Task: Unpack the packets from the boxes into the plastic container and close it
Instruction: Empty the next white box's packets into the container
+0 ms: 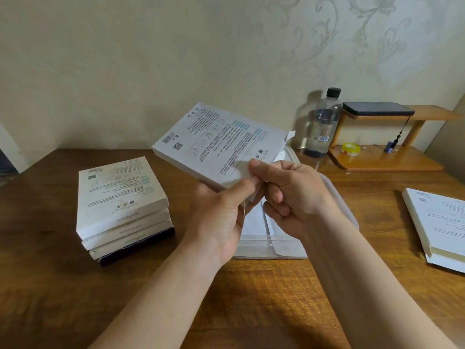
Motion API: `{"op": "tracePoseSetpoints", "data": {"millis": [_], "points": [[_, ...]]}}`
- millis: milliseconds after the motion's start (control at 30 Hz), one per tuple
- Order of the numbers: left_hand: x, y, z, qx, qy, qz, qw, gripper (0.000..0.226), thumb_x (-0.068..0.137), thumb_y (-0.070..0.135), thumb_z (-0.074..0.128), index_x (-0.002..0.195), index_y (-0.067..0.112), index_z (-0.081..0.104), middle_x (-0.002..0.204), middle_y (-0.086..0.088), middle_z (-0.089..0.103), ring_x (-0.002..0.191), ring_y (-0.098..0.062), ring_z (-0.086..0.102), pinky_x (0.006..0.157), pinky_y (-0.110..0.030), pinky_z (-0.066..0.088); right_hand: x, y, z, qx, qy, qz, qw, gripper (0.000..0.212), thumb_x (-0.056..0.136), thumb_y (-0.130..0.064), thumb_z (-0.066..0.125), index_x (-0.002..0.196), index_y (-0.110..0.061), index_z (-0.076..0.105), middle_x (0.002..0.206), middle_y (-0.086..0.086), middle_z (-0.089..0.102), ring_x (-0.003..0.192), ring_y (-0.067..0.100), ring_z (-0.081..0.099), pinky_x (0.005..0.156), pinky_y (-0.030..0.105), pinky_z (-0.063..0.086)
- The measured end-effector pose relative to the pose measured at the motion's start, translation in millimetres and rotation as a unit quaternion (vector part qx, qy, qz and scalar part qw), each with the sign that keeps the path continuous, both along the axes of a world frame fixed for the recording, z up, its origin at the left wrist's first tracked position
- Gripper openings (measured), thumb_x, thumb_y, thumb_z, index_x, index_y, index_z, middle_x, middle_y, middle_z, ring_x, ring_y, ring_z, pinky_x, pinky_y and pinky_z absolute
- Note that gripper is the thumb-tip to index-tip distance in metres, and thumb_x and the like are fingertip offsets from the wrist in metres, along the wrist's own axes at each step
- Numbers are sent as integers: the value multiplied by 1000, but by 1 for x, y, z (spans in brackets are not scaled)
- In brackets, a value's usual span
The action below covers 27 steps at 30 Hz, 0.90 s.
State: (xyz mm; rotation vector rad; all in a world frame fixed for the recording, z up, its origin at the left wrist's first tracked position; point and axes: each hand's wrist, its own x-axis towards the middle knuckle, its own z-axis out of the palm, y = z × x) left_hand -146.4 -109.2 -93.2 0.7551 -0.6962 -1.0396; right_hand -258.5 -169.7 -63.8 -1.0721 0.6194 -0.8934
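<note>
Both hands are raised over the table (251, 298), holding one flat white box (216, 142) between them, tilted, printed face up. That face carries a barcode, a QR code, small pictograms and dense blocks of fine text too small to read; a logo beginning "MX" runs under the right thumb. The left hand (221, 212) grips the box's near corner from below with its thumb laid on top. The right hand (294, 195) has its fingers curled and pinches the same near edge between thumb and forefinger. A torn flap (289, 136) stands up at the corner beyond the right hand. Directly beneath both hands sits the clear plastic container (337, 195), lid off, with white packets (253, 222) lying in it. Left of the left hand is a stack of boxes (120, 197), whose spines appear to read "MXPower". Well right of the right hand lies another white box (437, 222). Beyond the right hand stand a bottle (324, 122) with a barcode label and a wooden shelf (385, 159) bearing a tape roll (350, 148).
</note>
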Motion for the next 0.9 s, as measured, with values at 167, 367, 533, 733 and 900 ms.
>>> {"op": "tracePoseSetpoints", "data": {"millis": [167,367,533,733,900], "points": [[3,-1,4,21,24,55,998,34,84,-11,68,104,17,69,90,-1,79,85,-15,77,67,-26,60,6,-2,0,-32,33,-8,999,41,71,-34,76,58,-11,43,38,5,37,28,13,26,40,21,18],[12,-1,11,29,51,118,991,41,81,-13,71,110,15,68,103,-6,79,91,-19,77,82,-43,62,2,-10,4,-53,29,-1,998,47,90,-20,68,54,-16,39,37,4,33,30,15,20,41,21,17],[22,-3,11,29,71,124,989,43,83,-16,67,104,22,64,92,4,80,89,-13,77,69,-31,62,-3,-16,1,-100,66,-47,992,44,93,-11,64,52,-12,48,39,10,38,34,20,26,42,26,23],[24,-5,8,41,92,119,988,42,84,-15,67,103,23,66,94,4,80,92,-15,77,78,-35,64,-17,-25,-7,-264,199,-154,931,42,91,5,51,126,-16,57,95,12,71,69,20,68,56,33,54],[23,-4,8,43,96,109,988,41,85,-14,67,105,22,66,95,3,80,93,-14,77,75,-33,64,-23,-30,-19,-541,317,-122,769,50,83,-3,75,125,-29,67,150,8,39,126,16,47,82,11,53]]}}
